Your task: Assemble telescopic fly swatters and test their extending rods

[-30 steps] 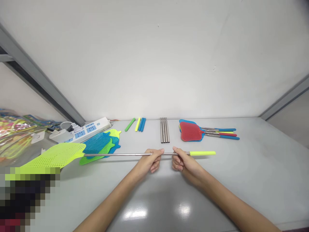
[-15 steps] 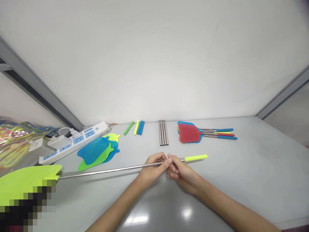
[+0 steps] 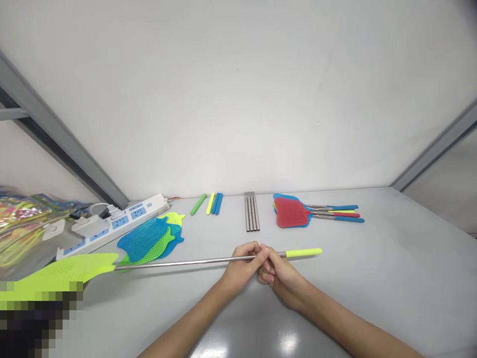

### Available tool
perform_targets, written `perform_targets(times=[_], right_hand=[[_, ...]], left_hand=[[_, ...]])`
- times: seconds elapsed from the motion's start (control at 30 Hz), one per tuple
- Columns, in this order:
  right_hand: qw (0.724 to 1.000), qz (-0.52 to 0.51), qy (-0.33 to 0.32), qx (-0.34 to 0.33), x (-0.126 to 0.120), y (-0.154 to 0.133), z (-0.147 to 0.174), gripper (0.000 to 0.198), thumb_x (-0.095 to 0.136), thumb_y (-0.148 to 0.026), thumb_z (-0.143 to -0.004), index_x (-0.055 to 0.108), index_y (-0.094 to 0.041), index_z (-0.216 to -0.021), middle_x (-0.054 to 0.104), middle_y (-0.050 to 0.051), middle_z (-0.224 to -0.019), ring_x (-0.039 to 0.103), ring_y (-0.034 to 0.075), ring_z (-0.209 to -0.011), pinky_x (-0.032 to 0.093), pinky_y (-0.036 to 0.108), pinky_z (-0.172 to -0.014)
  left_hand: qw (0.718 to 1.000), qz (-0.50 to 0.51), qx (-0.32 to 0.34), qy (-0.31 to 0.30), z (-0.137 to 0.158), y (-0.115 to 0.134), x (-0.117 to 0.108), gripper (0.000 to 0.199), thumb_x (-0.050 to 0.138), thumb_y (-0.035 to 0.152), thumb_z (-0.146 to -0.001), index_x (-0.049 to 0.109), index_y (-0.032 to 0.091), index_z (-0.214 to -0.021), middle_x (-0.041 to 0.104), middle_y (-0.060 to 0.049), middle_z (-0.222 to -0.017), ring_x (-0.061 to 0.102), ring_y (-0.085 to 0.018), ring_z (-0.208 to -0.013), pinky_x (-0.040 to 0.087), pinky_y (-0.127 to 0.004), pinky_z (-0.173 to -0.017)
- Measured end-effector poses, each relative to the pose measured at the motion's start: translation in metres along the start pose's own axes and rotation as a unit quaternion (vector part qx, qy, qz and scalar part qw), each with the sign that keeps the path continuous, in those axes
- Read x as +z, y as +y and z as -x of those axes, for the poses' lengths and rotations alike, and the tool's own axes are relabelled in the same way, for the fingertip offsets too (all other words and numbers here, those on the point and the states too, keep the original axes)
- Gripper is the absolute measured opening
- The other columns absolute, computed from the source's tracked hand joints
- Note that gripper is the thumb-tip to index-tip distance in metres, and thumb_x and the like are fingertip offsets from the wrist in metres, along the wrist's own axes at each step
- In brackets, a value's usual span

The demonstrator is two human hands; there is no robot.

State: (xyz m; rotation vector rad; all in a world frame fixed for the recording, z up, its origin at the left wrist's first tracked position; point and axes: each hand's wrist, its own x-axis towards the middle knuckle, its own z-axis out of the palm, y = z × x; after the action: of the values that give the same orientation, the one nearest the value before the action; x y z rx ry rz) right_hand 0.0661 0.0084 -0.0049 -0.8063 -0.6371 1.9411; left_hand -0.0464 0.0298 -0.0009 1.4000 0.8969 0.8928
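Observation:
A long fly swatter with a yellow-green paddle [image 3: 74, 268], a thin metal rod [image 3: 179, 263] and a yellow grip [image 3: 303, 253] lies crosswise in my hands. My left hand [image 3: 244, 262] is closed around the rod, thumb on top. Right beside it, touching, my right hand [image 3: 279, 271] is closed on the rod near the yellow grip, its fingers curled underneath. The paddle's left end runs into a blurred-out patch. Behind my hands lie several bare metal rods [image 3: 252, 211] side by side.
Loose blue, green and yellow paddles [image 3: 145, 238] overlap at left, near a power strip [image 3: 122, 221] with plugs. Green, yellow and blue grips [image 3: 214, 204] lie at the back. Several whole swatters, a red one [image 3: 292, 214] on top, are stacked right. Plastic bags [image 3: 22, 223] sit far left.
The paddle has moved right, closer to my hands, and less rod shows between it and my left hand. Both hands keep their hold. The view has tilted slightly upward.

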Motion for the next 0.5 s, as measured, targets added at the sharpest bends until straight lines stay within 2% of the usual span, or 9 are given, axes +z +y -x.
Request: perform_targets(times=[0.17, 0.27, 0.37, 0.43, 0.5], right_hand=[[1.0, -0.016, 0.021, -0.009, -0.006, -0.003, -0.007, 0.039, 0.047, -0.039, -0.073, 0.034, -0.017, -0.044, 0.02, -0.007, -0.041, 0.021, 0.006, -0.039, 0.02, 0.022, -0.044], [0.999, -0.027, 0.036, -0.014, -0.007, -0.006, -0.01, 0.041, 0.047, -0.042, -0.072, 0.034, -0.017, -0.043, 0.022, -0.007, -0.039, 0.02, 0.005, -0.038, 0.019, 0.022, -0.043], [0.998, 0.005, 0.058, -0.033, -0.004, -0.008, -0.011, 0.042, 0.049, -0.045, -0.07, 0.036, -0.016, -0.042, 0.025, -0.007, -0.038, 0.021, 0.005, -0.037, 0.019, 0.022, -0.043], [0.996, 0.035, 0.068, -0.049, -0.002, -0.009, -0.01, 0.042, 0.05, -0.044, -0.069, 0.036, -0.016, -0.041, 0.026, -0.006, -0.037, 0.023, 0.005, -0.037, 0.02, 0.022, -0.043], [0.995, 0.044, 0.073, -0.058, -0.001, -0.008, -0.01, 0.042, 0.05, -0.043, -0.069, 0.036, -0.017, -0.04, 0.026, -0.006, -0.036, 0.023, 0.005, -0.037, 0.02, 0.022, -0.043]], left_hand=[[0.996, -0.008, -0.034, 0.077, -0.014, -0.006, 0.016, 0.036, 0.048, 0.044, -0.072, 0.044, 0.015, -0.051, 0.051, 0.002, -0.044, 0.05, -0.009, -0.04, 0.041, -0.018, -0.037], [0.981, 0.055, -0.084, 0.168, -0.021, -0.006, 0.033, 0.038, 0.045, 0.049, -0.07, 0.044, 0.016, -0.052, 0.045, 0.004, -0.037, 0.045, -0.01, -0.029, 0.034, -0.019, -0.026], [0.953, 0.117, -0.073, 0.27, -0.025, -0.006, 0.045, 0.043, 0.039, 0.051, -0.072, 0.037, 0.017, -0.046, 0.038, 0.006, -0.029, 0.038, -0.008, -0.024, 0.03, -0.018, -0.023], [0.942, 0.143, -0.062, 0.298, -0.025, -0.006, 0.048, 0.044, 0.036, 0.051, -0.073, 0.035, 0.018, -0.043, 0.035, 0.006, -0.027, 0.037, -0.009, -0.023, 0.03, -0.018, -0.024], [0.94, 0.155, -0.061, 0.297, -0.024, -0.008, 0.048, 0.045, 0.037, 0.051, -0.073, 0.035, 0.018, -0.042, 0.036, 0.005, -0.027, 0.039, -0.009, -0.024, 0.03, -0.019, -0.025]])
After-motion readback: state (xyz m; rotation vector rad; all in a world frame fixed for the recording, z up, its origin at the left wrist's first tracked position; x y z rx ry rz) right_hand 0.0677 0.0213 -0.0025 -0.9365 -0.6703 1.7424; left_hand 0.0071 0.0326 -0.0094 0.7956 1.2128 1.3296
